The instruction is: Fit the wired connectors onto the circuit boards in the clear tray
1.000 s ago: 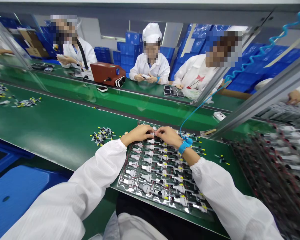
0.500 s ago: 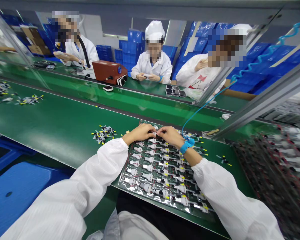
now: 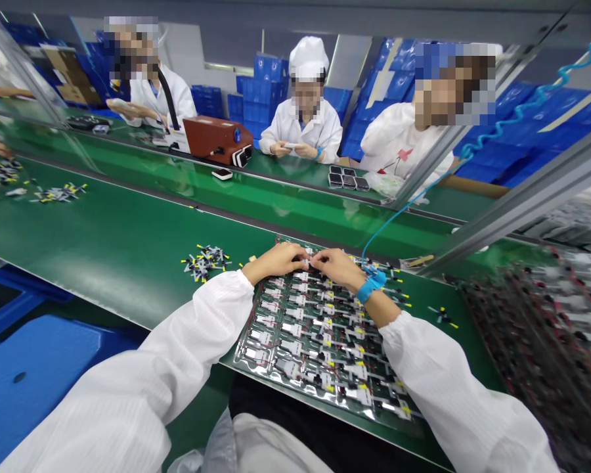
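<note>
A clear plastic tray (image 3: 270, 382) lies in front of me, its rows filled with small white parts (image 3: 295, 330) that carry red wires, black pieces and yellow-tipped strips. Over its far rows, my left hand (image 3: 288, 257) is closed in a pinch. My right hand (image 3: 335, 266) pinches close beside it, fingertips nearly meeting the left ones. Something small and whitish shows between the fingertips; its kind is too small to make out. A blue wrist strap (image 3: 371, 287) with a cord circles my right wrist.
Loose yellow-tipped strips (image 3: 205, 261) lie in a pile left of the tray, with a few more (image 3: 443, 316) to the right. Stacked filled trays (image 3: 536, 328) stand at the right. A metal post (image 3: 512, 190) slants nearby. Co-workers (image 3: 303, 125) sit across the bench behind a red-brown box (image 3: 217, 140).
My hands keep almost the same pinched pose over the tray's far rows. The view has shifted slightly. Across the bench, the co-worker at right has moved an arm, and a hand appears at far left.
</note>
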Demonstrator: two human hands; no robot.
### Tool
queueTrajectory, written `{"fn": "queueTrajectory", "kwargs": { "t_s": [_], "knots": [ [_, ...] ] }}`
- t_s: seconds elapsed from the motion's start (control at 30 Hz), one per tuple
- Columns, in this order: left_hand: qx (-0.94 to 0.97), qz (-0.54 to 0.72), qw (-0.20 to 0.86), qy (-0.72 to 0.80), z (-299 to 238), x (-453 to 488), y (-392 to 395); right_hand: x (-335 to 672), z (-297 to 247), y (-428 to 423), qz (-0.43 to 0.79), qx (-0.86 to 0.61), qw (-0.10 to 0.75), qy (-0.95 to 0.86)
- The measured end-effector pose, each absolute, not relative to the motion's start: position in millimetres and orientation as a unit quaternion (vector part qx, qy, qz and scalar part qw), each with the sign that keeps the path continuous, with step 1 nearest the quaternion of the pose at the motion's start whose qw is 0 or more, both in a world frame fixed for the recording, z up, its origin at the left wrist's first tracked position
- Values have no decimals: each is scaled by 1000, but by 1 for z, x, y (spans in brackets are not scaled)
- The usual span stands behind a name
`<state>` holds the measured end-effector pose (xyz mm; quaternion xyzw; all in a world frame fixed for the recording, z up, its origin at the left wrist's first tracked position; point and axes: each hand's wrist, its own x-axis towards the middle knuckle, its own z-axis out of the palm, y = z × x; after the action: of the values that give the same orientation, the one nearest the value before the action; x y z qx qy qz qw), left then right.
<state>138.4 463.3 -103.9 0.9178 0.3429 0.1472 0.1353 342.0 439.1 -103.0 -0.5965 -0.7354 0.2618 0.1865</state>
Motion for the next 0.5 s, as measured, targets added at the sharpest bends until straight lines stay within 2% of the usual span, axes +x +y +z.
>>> {"fn": "queueTrajectory", "kwargs": {
  "t_s": [0.5],
  "knots": [
    [914,153,123,355,-107,141,461,332,-89,433,230,-623,156,-731]
  ]
}}
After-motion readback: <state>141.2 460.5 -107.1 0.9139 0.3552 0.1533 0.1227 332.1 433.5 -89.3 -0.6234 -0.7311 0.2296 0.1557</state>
